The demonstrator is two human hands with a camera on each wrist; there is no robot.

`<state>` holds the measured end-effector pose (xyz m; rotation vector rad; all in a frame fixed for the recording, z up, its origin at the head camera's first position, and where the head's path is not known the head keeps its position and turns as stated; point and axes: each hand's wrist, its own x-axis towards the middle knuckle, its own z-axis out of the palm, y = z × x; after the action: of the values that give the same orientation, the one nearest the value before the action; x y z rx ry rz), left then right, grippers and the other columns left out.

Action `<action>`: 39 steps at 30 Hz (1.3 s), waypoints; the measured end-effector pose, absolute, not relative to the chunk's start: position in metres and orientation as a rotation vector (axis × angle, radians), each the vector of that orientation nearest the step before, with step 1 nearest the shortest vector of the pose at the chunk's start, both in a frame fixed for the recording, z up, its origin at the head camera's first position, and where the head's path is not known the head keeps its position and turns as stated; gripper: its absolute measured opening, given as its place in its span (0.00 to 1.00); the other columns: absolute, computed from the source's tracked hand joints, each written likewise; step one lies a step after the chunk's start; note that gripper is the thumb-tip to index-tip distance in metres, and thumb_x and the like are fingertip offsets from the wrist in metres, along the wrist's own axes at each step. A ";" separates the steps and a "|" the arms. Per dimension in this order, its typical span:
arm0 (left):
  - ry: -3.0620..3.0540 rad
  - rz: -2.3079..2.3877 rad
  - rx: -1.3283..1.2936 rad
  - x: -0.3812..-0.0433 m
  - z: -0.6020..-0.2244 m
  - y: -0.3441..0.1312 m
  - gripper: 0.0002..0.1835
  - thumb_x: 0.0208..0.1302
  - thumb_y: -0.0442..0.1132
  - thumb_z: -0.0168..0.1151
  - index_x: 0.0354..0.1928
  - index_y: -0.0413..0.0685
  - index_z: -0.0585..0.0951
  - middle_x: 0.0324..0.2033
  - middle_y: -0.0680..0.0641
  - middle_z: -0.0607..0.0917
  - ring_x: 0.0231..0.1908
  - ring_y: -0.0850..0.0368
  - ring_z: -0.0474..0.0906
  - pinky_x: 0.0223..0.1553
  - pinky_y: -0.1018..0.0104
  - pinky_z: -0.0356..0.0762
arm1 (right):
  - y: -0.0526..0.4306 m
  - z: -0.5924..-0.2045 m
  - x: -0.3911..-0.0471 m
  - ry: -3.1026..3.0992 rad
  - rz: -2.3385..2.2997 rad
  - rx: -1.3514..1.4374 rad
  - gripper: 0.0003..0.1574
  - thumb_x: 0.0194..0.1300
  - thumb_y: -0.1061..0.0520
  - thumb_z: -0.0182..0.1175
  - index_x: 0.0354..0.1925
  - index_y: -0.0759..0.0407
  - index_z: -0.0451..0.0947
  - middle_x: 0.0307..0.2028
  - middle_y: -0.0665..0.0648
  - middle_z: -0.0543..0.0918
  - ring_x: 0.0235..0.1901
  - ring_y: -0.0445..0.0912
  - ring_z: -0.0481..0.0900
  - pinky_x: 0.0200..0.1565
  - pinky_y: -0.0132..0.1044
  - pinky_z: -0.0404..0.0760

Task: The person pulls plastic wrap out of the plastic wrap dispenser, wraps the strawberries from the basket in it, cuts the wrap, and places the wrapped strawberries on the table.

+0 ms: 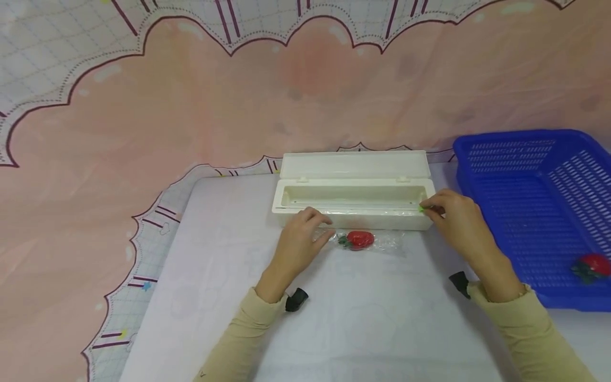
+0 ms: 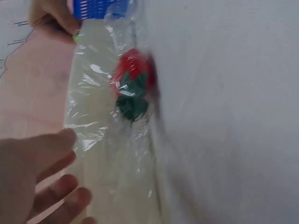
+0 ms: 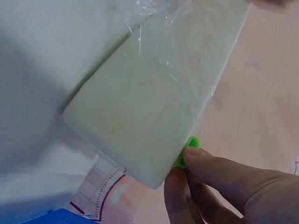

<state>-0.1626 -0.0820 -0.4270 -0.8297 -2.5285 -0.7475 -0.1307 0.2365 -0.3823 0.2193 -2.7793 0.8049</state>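
A long white cling film dispenser (image 1: 315, 218) stands on the table with its lid (image 1: 355, 165) tipped back. Clear film (image 2: 88, 91) drapes over its front and down onto the table, around a red toy strawberry (image 1: 360, 240) with green leaves. My right hand (image 1: 455, 220) pinches a small green slide cutter (image 3: 193, 141) between thumb and fingers, at the right end of the dispenser's front top edge. Left of the strawberry, my left hand (image 1: 298, 239) hovers by the dispenser's front with thumb and fingers apart and nothing between them.
A blue plastic basket (image 1: 491, 233) stands to the right, close to my right forearm, with another red strawberry (image 1: 594, 265) inside. A white cloth (image 1: 372, 323) covers the table. Behind the dispenser hangs a pink patterned cloth (image 1: 248, 106).
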 end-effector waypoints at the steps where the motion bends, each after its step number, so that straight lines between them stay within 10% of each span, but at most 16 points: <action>1: -2.542 -0.738 -0.824 -0.162 -0.429 -0.080 0.10 0.59 0.40 0.73 0.42 0.47 0.85 0.37 0.50 0.84 0.39 0.54 0.81 0.41 0.61 0.78 | 0.236 -0.383 -0.131 -2.782 0.808 0.220 0.09 0.59 0.70 0.67 0.41 0.70 0.85 0.37 0.66 0.84 0.35 0.58 0.82 0.34 0.52 0.79; 19: -2.465 -0.857 -0.376 -0.167 -0.441 -0.106 0.10 0.62 0.39 0.70 0.34 0.44 0.78 0.29 0.47 0.82 0.32 0.52 0.78 0.34 0.61 0.77 | 0.237 -0.383 -0.131 -2.784 0.804 0.197 0.09 0.60 0.70 0.66 0.41 0.70 0.85 0.37 0.65 0.84 0.34 0.57 0.82 0.34 0.52 0.79; 29: -2.487 -1.077 -0.275 -0.179 -0.435 -0.125 0.20 0.56 0.43 0.75 0.49 0.42 0.83 0.55 0.38 0.72 0.58 0.42 0.67 0.60 0.50 0.68 | 0.237 -0.382 -0.130 -2.775 0.807 0.201 0.09 0.60 0.70 0.66 0.41 0.70 0.86 0.37 0.65 0.84 0.34 0.57 0.82 0.34 0.53 0.79; 39: -2.524 -1.160 -0.262 -0.180 -0.440 -0.121 0.35 0.58 0.46 0.74 0.61 0.37 0.71 0.60 0.36 0.70 0.62 0.42 0.66 0.66 0.50 0.65 | 0.237 -0.380 -0.130 -2.795 0.807 0.189 0.09 0.60 0.70 0.65 0.41 0.70 0.85 0.37 0.66 0.84 0.35 0.58 0.82 0.35 0.54 0.80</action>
<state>-0.1804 -0.1206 -0.4401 -0.2619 -2.5240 -1.1604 -0.1295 0.2366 -0.3796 0.1894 -2.7946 0.8069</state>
